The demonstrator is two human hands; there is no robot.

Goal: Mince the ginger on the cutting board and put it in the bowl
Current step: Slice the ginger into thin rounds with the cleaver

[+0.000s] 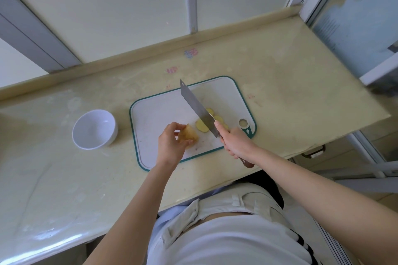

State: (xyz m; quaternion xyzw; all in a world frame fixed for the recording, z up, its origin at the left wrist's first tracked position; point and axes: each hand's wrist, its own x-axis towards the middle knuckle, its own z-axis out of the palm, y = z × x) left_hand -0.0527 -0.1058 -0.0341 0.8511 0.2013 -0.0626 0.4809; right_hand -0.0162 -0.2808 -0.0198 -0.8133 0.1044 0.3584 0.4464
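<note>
1. A white bowl [92,130] sits empty on the pale counter [280,84], at nine o'clock from the cutting board [155,118] and just beside its edge.
2. The person's left hand [171,144] curls round a chunk of ginger [190,135] on the board's near half, thumb and fingertips pinching it.
3. A few cut slices [202,127] lie flat on the board at two o'clock from the chunk, some partly hidden by the blade.
4. A cleaver [197,107] slants over the slices, its tip pointing to eleven o'clock. Whether its edge touches the board cannot be told.
5. The right hand [235,143] is wrapped tightly round the cleaver's handle, forefinger stretched along the blade.
6. Likely risks: the ginger is only sliced, not minced, so much chopping remains. The left fingertips sit near the blade's path, and a chop that drifts toward nine o'clock could nick them. The rounded chunk may roll under pressure. Loose slices could skid off the smooth board at three o'clock. The light bowl could be knocked aside when mince is scraped across.
</note>
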